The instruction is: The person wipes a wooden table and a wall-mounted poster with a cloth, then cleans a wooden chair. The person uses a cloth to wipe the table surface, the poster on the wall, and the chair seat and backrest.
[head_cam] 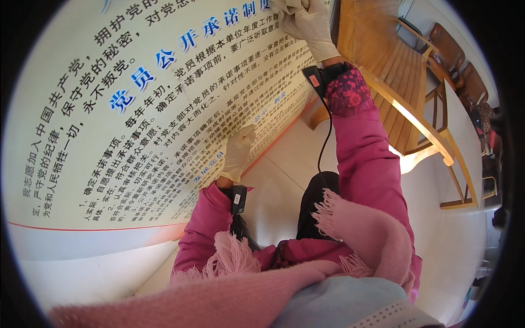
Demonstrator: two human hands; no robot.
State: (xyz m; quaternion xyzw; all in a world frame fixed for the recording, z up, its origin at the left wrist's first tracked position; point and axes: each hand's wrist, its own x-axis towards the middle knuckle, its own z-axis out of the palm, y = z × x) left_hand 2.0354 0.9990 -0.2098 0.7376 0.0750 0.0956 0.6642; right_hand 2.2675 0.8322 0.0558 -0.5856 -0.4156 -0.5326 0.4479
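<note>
A large wall panel (156, 94) with printed writing fills the left and middle of the view. Up at the panel's top right, my right hand (316, 33) in a pale glove grips a light-coloured cloth (290, 15) against the printed surface. My left hand (240, 149), gloved too, is lower down in front of the panel with its fingers curled together; no object shows in it. I cannot tell whether it touches the panel. A black device is strapped at each wrist, and a black cable hangs from the right one.
A slatted wooden bench (393, 82) stands close on the right, beside my right arm. Brown chairs (447, 49) are farther off at the upper right. Pale tiled floor (283, 172) lies below, and my fringed pink scarf (369, 229) hangs in front of me.
</note>
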